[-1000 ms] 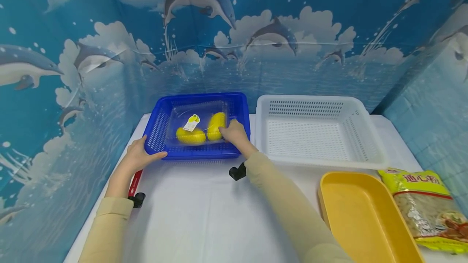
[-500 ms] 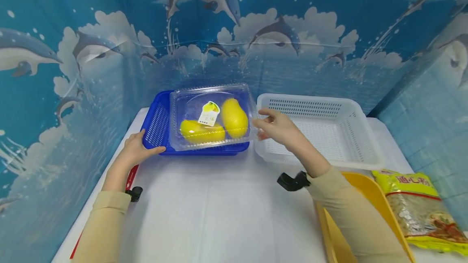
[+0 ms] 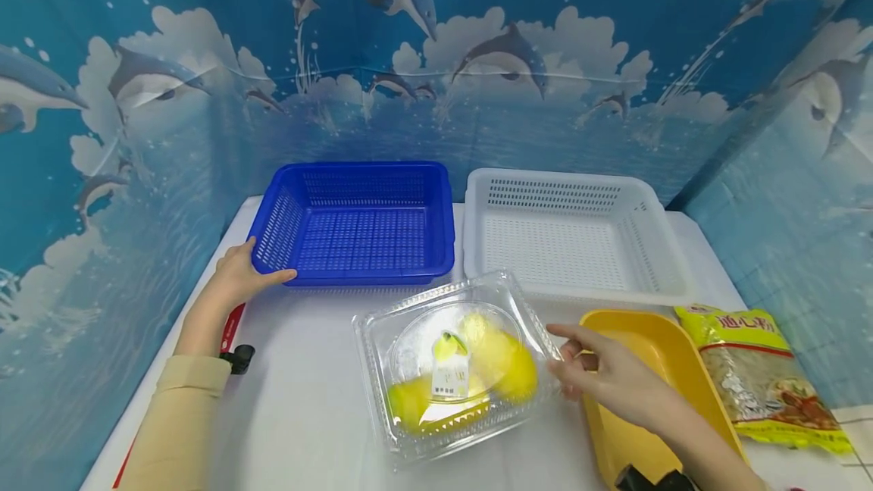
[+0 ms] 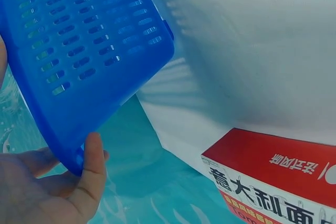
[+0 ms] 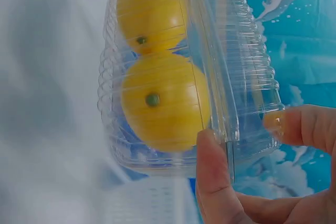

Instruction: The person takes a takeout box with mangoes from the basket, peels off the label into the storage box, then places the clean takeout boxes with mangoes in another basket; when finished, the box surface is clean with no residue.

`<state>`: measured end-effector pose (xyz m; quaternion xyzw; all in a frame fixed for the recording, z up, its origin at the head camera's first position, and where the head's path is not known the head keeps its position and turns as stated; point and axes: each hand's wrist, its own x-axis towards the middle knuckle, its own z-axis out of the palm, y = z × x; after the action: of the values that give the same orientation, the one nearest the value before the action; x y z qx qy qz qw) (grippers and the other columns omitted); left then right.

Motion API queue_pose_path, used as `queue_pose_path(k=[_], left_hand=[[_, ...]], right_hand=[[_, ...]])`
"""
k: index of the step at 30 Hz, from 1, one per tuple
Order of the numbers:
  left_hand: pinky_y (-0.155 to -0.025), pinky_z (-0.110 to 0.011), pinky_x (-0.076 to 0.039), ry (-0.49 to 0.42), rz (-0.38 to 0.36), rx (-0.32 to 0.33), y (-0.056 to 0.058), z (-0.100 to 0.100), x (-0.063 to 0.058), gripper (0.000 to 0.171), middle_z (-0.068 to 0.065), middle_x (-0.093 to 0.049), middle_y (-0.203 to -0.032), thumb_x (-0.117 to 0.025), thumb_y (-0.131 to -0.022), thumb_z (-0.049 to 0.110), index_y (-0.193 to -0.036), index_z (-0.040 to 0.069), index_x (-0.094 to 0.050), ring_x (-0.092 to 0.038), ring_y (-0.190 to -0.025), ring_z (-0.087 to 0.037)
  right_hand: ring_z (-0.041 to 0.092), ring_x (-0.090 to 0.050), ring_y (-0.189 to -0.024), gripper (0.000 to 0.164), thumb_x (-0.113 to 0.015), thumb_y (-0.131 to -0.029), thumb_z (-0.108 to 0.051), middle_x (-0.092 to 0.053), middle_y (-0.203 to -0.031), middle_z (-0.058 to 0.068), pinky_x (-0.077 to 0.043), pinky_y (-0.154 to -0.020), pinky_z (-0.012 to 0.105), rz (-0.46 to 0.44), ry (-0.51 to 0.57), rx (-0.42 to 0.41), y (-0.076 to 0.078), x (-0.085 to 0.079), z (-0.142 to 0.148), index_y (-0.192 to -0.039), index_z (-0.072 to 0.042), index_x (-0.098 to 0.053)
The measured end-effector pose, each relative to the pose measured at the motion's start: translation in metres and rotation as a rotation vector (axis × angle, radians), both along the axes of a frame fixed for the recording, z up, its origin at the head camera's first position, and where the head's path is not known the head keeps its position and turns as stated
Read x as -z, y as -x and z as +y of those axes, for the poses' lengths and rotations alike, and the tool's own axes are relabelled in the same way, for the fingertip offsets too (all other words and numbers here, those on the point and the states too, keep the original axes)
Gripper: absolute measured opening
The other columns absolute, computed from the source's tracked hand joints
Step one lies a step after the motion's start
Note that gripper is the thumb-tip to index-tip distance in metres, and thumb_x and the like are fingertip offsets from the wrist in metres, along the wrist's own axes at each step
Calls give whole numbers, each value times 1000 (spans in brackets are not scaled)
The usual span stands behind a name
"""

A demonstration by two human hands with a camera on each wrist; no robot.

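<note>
A clear plastic clamshell box [image 3: 409,332] with two yellow mangoes [image 3: 516,370] and a paper label is held over the front middle of the table, slightly tilted. My right hand [image 3: 614,377] pinches its right edge; in the right wrist view the fingers [image 5: 212,166] are at the seam and side wall of the box. At the left, my left hand [image 3: 239,275] grips the near left corner of the blue basket [image 3: 368,276]. In the left wrist view its thumb [image 4: 93,169] lies over the rim, with other fingers partly hidden behind the corner.
A white basket [image 3: 566,295] stands right of the blue one. In front of it lie a yellow tray [image 3: 655,347] and a bag of pasta [image 3: 757,381]. A red box [image 4: 278,166] with printed lettering stands near the left table edge. Dolphin-printed curtains [image 3: 409,120] enclose the table.
The clamshell box has come up out of the blue basket and moved toward me and right in my right hand. My left hand has stayed at the basket's corner.
</note>
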<state>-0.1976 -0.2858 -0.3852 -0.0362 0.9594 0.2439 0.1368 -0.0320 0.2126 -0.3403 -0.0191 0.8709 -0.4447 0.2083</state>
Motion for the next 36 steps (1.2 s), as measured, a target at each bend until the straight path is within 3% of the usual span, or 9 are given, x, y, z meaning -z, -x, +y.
queue_pose_path(k=[5,11,15,20,24,28,31,34,36], left_hand=[[-108,-74,-26,-3,-2,-8,-1,1,-1,124,-43,-10,-153,-67,-82,66,-153,-11,-1,-15,-138,-61],[-108,-75,-24,1,-1,-5,-1,2,0,123,-44,-8,-153,-65,-83,66,-153,-11,0,-13,-138,-62],[-108,-75,-23,5,-11,-13,-2,2,1,123,-44,-7,-153,-65,-83,66,-153,-11,1,-12,-139,-62],[-107,-76,-22,7,-6,-27,-3,3,2,123,-43,-7,-153,-64,-83,67,-153,-10,1,-11,-139,-63],[-105,-76,-25,18,75,-31,-8,8,3,119,-43,-8,-153,-65,-84,64,-153,-9,-2,-10,-137,-63],[-101,-77,-29,8,248,-34,-29,21,4,105,-39,-10,-155,-64,-89,58,-155,-4,-11,-12,-138,-59],[-104,-75,-29,-30,348,25,-53,41,5,87,-34,-20,-155,-63,-93,49,-153,-2,-26,-18,-140,-55],[-105,-66,-39,-111,335,117,-80,66,12,69,-29,-38,-149,-63,-95,41,-148,2,-41,-39,-134,-48],[-103,-56,-46,-209,253,159,-98,85,21,61,-24,-46,-146,-65,-95,37,-145,5,-47,-50,-127,-42]], right_hand=[[9,-59,-67,68,-67,-93,-23,-53,-89,5,-54,-60,22,-26,76,41,-22,37,-3,-141,13,-38],[10,-59,-65,70,-68,-90,-15,-49,-85,5,-56,-60,24,-55,147,150,-37,72,-9,-142,14,-31],[14,-62,-67,69,-68,-90,-15,-49,-84,6,-58,-61,25,-84,145,184,-40,81,-10,-142,12,-32],[17,-64,-67,70,-67,-91,-16,-49,-82,6,-58,-61,26,-83,175,148,-39,83,-7,-141,15,-29],[17,-65,-67,71,-67,-91,-16,-50,-82,6,-58,-61,27,-88,193,128,-37,84,-4,-140,17,-28],[18,-65,-68,71,-67,-92,-16,-52,-82,6,-59,-62,27,-98,205,118,-36,86,-3,-140,17,-27],[19,-66,-69,72,-67,-92,-16,-53,-83,7,-60,-62,28,-102,227,116,-36,87,-2,-141,18,-27],[20,-66,-70,73,-67,-92,-18,-54,-84,8,-60,-63,29,-109,240,119,-36,87,0,-141,17,-27],[20,-67,-70,73,-68,-92,-19,-54,-84,8,-60,-63,29,-114,242,122,-36,88,1,-141,17,-27]])
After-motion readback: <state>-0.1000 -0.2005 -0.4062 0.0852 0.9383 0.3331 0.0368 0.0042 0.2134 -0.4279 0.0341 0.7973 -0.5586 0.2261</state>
